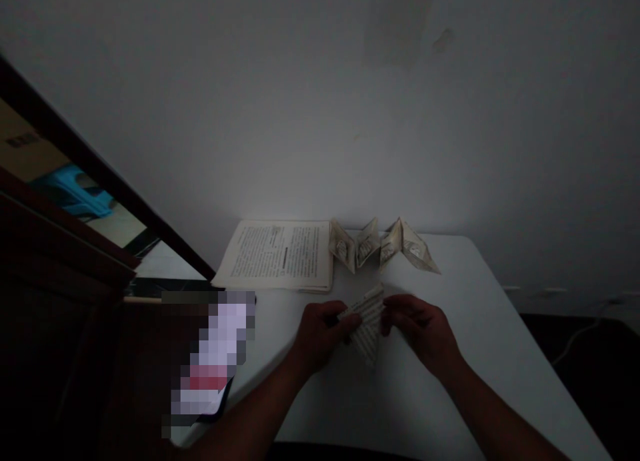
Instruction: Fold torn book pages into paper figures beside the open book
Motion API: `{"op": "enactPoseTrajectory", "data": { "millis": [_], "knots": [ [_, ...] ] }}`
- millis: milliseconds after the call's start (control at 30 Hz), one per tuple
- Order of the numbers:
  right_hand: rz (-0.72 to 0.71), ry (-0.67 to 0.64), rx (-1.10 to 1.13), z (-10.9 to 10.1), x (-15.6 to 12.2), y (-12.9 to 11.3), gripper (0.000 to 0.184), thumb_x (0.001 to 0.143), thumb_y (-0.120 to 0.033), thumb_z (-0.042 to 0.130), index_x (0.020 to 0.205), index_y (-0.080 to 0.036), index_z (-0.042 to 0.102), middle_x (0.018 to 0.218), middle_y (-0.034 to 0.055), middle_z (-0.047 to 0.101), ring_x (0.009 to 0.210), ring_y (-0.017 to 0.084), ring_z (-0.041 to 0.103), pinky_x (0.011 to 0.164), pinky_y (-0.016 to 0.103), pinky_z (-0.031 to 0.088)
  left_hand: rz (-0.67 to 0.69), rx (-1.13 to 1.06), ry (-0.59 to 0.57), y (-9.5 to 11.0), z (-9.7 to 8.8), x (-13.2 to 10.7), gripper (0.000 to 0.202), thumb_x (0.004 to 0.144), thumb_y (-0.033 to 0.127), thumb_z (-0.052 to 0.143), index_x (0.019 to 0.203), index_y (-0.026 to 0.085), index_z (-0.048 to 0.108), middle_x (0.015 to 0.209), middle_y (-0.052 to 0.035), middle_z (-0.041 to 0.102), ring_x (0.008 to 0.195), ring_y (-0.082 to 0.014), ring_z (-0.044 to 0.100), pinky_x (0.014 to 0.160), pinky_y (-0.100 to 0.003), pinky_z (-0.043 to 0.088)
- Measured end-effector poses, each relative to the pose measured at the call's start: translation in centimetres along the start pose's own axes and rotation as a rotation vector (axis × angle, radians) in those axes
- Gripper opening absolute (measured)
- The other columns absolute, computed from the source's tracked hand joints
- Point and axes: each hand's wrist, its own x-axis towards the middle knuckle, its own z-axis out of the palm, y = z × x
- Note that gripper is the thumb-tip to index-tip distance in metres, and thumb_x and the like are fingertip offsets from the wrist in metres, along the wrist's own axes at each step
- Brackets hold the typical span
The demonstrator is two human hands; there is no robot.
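Both hands, the left hand (320,333) and right hand (423,331), pinch a folded printed-paper piece (367,321) by its side edges; it looks light, thin, easily creased.

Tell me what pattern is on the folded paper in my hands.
Lines of printed black text on off-white paper, best seen in the head view.

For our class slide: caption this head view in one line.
Both hands, left hand and right hand, hold folded printed paper over a white table.
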Motion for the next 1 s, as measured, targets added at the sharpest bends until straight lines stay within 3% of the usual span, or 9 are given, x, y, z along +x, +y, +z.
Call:
{"op": "enactPoseTrajectory", "data": {
  "millis": [167, 433, 700, 1000],
  "knots": [
    [0.109, -0.105, -0.147, 0.68, -0.43, -0.05, 0.020, 0.071, -0.034, 0.071, 0.076, -0.015, 0.071, 0.069, 0.0047, 0.070, 0.063, 0.017, 0.064, 0.060, 0.027, 0.052, 0.040, 0.009, 0.046, 0.24, 0.17, 0.04, 0.030, 0.075, 0.037, 0.064, 0.059, 0.012, 0.059, 0.052, 0.0012, 0.052, 0.048, -0.0096, 0.049, 0.048, -0.019, 0.038],
    [0.050, -0.036, -0.268, 0.57, -0.39, 0.15, 0.021, 0.071, -0.032, 0.069, 0.059, -0.015, 0.064, 0.054, -0.0007, 0.059, 0.052, 0.012, 0.053, 0.048, 0.022, 0.042, 0.085, 0.107, 0.010, 0.56, 0.44, -0.22, 0.030, 0.075, 0.033, 0.063, 0.056, 0.012, 0.060, 0.050, 0.0016, 0.052, 0.047, -0.0086, 0.049, 0.046, -0.018, 0.035],
    [0.068, -0.093, -0.201, 0.32, -0.64, 0.29, 0.021, 0.073, -0.032, 0.068, 0.061, -0.015, 0.065, 0.053, 0.0007, 0.062, 0.048, 0.012, 0.055, 0.047, 0.022, 0.044, 0.051, -0.028, -0.064, 0.51, 0.45, -0.04, 0.033, 0.076, 0.034, 0.063, 0.054, 0.011, 0.061, 0.049, -0.0002, 0.055, 0.049, -0.0100, 0.051, 0.050, -0.019, 0.038],
    [0.088, -0.107, -0.175, 0.12, -0.55, 0.39, 0.022, 0.073, -0.035, 0.069, 0.066, -0.015, 0.066, 0.059, 0.0013, 0.064, 0.055, 0.014, 0.058, 0.052, 0.023, 0.047, 0.033, -0.014, -0.086, 0.30, 0.28, -0.16, 0.031, 0.075, 0.034, 0.065, 0.056, 0.010, 0.062, 0.049, -0.0005, 0.056, 0.048, -0.0098, 0.051, 0.048, -0.019, 0.038]
  ]
}}
